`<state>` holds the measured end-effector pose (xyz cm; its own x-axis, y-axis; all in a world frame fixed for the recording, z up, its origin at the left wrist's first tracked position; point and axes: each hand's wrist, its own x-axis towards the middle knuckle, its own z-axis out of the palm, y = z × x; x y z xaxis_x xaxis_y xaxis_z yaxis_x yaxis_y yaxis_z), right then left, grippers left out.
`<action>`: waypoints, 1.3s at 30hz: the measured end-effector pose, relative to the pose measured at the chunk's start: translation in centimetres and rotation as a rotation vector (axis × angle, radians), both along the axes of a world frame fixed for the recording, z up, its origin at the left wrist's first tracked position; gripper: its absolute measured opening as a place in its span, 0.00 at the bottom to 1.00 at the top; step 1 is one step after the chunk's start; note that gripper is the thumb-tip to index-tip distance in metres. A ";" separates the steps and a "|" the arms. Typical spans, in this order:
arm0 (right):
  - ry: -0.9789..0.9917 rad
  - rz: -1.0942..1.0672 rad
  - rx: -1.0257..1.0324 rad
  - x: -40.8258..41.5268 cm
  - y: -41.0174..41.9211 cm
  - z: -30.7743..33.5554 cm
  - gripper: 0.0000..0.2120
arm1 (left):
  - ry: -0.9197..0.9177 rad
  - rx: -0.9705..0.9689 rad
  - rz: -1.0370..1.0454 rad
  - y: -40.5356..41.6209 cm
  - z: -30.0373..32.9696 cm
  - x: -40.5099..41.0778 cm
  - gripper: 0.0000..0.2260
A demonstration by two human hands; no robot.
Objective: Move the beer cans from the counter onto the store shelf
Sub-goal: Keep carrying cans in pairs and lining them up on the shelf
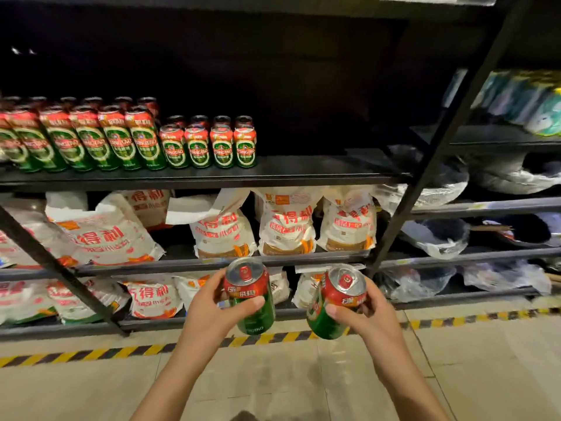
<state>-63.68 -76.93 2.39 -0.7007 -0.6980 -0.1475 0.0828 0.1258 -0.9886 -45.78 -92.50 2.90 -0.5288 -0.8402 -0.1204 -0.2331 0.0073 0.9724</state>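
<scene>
My left hand grips a red and green beer can, held upright in front of the lower shelves. My right hand grips a second red and green beer can, tilted a little to the left. The two cans are apart, side by side at about waist height. Higher up, the black store shelf carries rows of the same beer: several tall cans on the left and several short cans beside them. The shelf's right part is bare.
White and orange flour bags fill the two shelves below. A slanted black frame post stands right of the beer shelf, another at lower left. Plastic-wrapped goods lie on the right-hand rack. Yellow and black floor tape runs along the shelf base.
</scene>
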 end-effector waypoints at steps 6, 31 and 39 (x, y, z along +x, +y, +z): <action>-0.007 0.099 -0.008 -5.0 -8.4 -0.3 0.35 | 0.019 -0.002 0.052 -7.5 -0.6 -3.9 0.24; 0.190 0.084 -0.054 -25.3 -30.7 3.3 0.37 | 0.119 -0.093 -0.080 -28.0 2.6 -26.4 0.25; 0.287 0.152 -0.044 -29.6 -35.0 3.5 0.32 | 0.114 -0.111 -0.011 -30.3 2.5 -32.3 0.25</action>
<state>-93.26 -111.91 5.85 -0.5970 -0.7989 0.0732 -0.2160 0.0722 -0.9737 -78.07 -122.83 5.40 -0.5426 -0.8393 0.0340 -0.1203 0.1177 0.9857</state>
